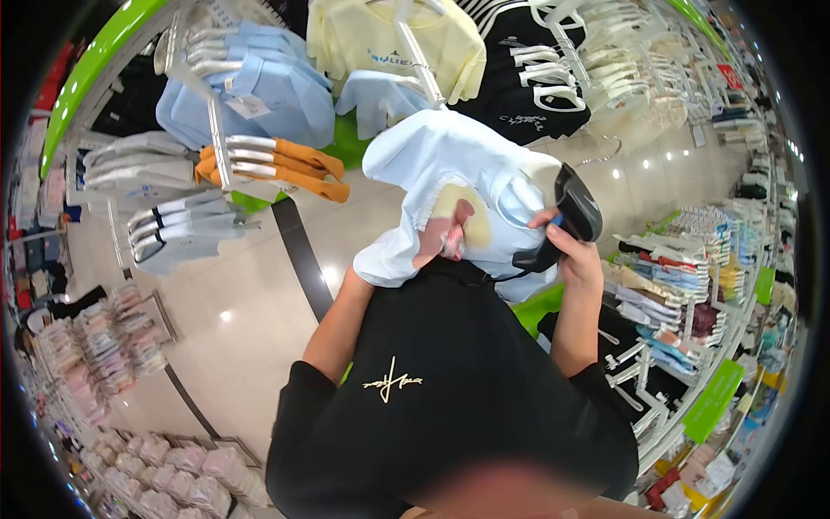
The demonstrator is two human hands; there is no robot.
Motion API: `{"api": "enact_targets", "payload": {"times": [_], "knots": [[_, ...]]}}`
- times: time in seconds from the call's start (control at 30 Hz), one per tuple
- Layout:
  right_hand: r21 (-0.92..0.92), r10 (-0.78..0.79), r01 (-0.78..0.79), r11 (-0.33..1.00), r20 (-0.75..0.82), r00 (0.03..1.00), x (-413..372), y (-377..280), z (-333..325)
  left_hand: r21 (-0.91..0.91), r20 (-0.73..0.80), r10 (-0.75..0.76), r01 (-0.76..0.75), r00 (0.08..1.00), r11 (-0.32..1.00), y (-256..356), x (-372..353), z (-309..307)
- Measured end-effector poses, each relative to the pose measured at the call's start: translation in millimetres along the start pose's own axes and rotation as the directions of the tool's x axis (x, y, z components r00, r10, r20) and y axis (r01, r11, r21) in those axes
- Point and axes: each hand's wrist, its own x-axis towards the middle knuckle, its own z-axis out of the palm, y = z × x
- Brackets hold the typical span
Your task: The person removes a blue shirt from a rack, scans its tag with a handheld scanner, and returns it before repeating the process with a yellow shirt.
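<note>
In front of my chest hangs a light blue T-shirt (402,177) with a pink, cream and brown print on its front. My left wrist (357,278) goes in under its sleeve. The cloth covers the fingers of that hand, so their grip is hidden. A black handheld scanner (577,206) is in my right hand (575,246), whose fingers close around its middle, over the neckline side of the shirt. A thin black cable shows near the scanner's lower end. Beyond the scanner juts a metal hanger hook (612,149).
Ahead, racks carry light blue shirts (246,108), a pale yellow shirt (393,52), black shirts (527,86) and orange garments (277,164). Clothes on shelving (670,277) line the right side. Packaged items (164,471) fill low displays at left. Tiled floor (233,311) lies between.
</note>
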Motion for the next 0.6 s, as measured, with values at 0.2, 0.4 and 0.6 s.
{"api": "enact_targets", "payload": {"times": [0.2,0.4,0.6], "knots": [[0.093,0.100,-0.102,0.990,0.033,0.994,2.4,0.5,-1.0,0.182,0.021,0.057,-0.060,0.998,0.981,24.3,8.6,43.8],[0.157,0.132,-0.154,0.976,0.140,0.981,11.3,-5.6,8.1,0.293,0.001,0.152,-0.146,0.988,0.945,38.0,3.5,65.8],[0.166,0.125,-0.152,0.974,0.161,0.979,14.4,-2.6,5.2,0.403,0.005,0.187,-0.173,0.982,0.899,26.2,11.2,88.6]]}}
